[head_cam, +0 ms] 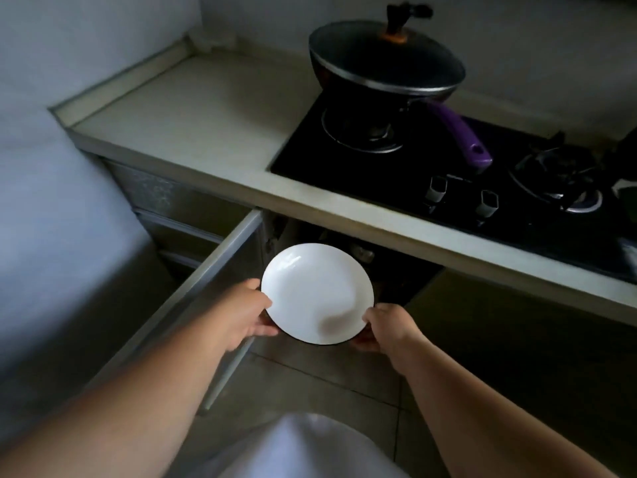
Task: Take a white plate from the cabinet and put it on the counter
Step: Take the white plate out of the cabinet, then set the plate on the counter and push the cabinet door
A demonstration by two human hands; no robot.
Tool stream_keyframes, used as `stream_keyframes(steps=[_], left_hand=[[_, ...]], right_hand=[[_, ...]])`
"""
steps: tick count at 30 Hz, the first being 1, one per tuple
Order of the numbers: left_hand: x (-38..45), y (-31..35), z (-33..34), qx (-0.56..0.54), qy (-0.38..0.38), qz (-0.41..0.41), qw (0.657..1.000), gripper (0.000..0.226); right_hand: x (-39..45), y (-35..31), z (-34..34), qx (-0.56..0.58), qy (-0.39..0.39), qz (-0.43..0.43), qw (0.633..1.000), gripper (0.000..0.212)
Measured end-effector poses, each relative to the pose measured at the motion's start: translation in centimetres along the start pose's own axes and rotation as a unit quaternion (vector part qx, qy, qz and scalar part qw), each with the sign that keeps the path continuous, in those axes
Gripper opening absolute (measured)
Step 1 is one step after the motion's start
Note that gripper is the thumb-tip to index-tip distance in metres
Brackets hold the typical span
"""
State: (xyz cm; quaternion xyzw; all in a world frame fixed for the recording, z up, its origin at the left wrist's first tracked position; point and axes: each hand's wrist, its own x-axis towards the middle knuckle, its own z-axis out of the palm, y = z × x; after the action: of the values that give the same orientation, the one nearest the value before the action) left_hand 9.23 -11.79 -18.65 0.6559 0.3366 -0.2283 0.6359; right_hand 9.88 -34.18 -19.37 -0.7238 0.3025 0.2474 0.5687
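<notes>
A round white plate (315, 291) is held level in front of the dark, open cabinet (386, 270) under the counter. My left hand (246, 313) grips its left rim, thumb on top and fingers underneath. At the plate's near right rim my right hand (384, 326) grips the same way. The pale counter (193, 119) lies above and behind the plate, to the left of the stove.
The open cabinet door (206, 288) juts out toward me at the left. A black hob (448, 174) fills the counter's right part, with a black lidded wok (386, 60) whose purple handle sticks out. A white wall bounds the far left.
</notes>
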Motion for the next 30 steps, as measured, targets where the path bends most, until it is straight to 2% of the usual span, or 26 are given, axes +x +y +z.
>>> stream_keyframes(steps=[7,13,15,20,25,30], left_hand=[[-3.4,4.6,-4.1,-0.046,0.024,0.095,0.994,0.056],[-2.4,9.6,-7.1,-0.087,0.029,0.141,0.986,0.047],[-1.2,11.5,-8.3,-0.096,0.035,0.149,0.984,0.044],[4.1,15.9,-12.4,-0.103,0.050,0.153,0.981,0.039],[9.6,19.8,-15.8,-0.112,0.059,0.163,0.979,0.038],[14.0,22.2,-17.6,-0.151,0.085,0.181,0.968,0.039]], right_hand=[[-2.9,-6.4,1.5,-0.038,-0.020,-0.105,0.994,0.016],[-2.9,-11.8,5.5,0.007,-0.034,-0.159,0.987,0.017],[-2.2,-13.8,7.1,-0.005,-0.039,-0.182,0.982,0.023],[0.6,-19.3,12.5,-0.007,-0.032,-0.181,0.983,0.029],[4.3,-23.8,16.9,-0.105,0.003,-0.179,0.978,0.028],[7.9,-27.3,19.5,-0.138,0.002,-0.160,0.978,0.013]])
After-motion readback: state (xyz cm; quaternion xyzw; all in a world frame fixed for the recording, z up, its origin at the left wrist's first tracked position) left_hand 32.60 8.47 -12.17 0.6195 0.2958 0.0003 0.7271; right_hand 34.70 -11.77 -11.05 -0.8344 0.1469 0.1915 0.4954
